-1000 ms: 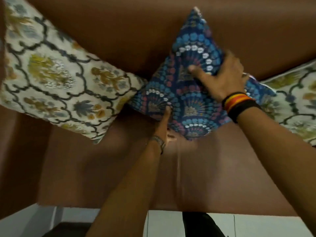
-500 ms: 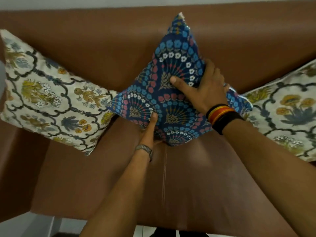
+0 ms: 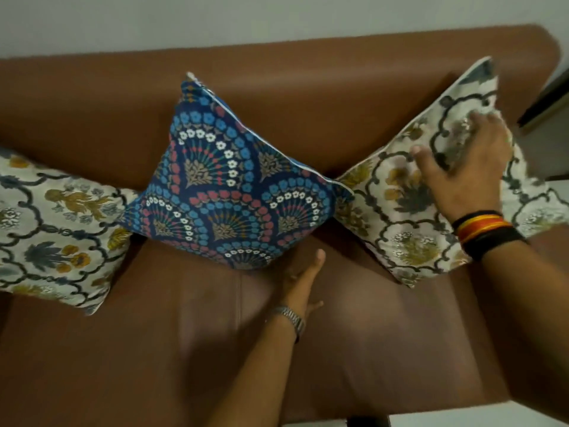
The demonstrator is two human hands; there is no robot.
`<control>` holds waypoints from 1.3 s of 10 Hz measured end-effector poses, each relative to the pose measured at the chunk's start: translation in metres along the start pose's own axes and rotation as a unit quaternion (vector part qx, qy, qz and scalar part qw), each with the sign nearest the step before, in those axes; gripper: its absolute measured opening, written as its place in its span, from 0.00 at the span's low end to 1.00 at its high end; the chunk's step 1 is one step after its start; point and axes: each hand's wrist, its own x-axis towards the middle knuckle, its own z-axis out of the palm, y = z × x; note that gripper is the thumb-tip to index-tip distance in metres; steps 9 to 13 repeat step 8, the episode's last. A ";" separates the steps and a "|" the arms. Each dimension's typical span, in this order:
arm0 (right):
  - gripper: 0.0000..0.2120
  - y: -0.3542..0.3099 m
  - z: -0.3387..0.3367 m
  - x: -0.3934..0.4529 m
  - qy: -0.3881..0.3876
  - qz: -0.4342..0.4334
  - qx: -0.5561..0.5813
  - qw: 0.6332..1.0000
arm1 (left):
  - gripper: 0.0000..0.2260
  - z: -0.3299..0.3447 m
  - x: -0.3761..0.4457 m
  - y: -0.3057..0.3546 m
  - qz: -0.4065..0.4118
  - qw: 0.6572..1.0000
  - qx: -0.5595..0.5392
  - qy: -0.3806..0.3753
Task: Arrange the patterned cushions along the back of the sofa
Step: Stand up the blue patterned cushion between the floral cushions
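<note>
A brown sofa [image 3: 172, 349] is filling most of the view, and it is holding three patterned cushions, all leaning against its backrest with a pale wall showing above.

At the far left, a cream floral cushion [image 3: 52, 232] is lying tilted on the seat, its left part running out of view. Its right corner is tucking just behind the left corner of the blue fan-patterned cushion [image 3: 234, 192], which is standing on one corner in the middle, diamond-wise, its top point reaching up the backrest and its bottom point resting on the seat near the centre seam.

Just below and to the right of that bottom point, the left hand [image 3: 303, 280] is reaching forward over the seat, fingers extended and loose, gripping nothing. It is sitting close to the blue cushion's lower edge; whether a fingertip is touching the fabric cannot be told. A metal watch band [image 3: 291, 318] is circling that wrist.

To the right, a second cream floral cushion [image 3: 397, 217] is also standing on a corner, its left point meeting the blue cushion's right point. The right hand [image 3: 462, 171] is lying spread over this cushion's upper half, palm down and fingers apart, pressing on the cloth rather than closing around it. The hand is blurred, so whether the fingertips are curling over the far edge cannot be told. Striped black, red and yellow wristbands [image 3: 483, 232] are wrapping the right wrist, and the forearm is crossing the cushion's lower right part.
</note>
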 end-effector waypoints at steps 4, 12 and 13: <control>0.52 0.117 -0.028 0.064 -0.096 0.045 0.102 0.989 | 0.59 0.188 0.011 -0.007 0.060 0.991 0.089 -0.081; 0.43 0.121 -0.024 0.026 -0.027 -0.115 -0.027 0.993 | 0.20 0.170 0.000 -0.004 0.208 0.947 0.210 0.123; 0.43 0.121 -0.024 0.026 -0.027 -0.115 -0.027 0.993 | 0.20 0.170 0.000 -0.004 0.208 0.947 0.210 0.123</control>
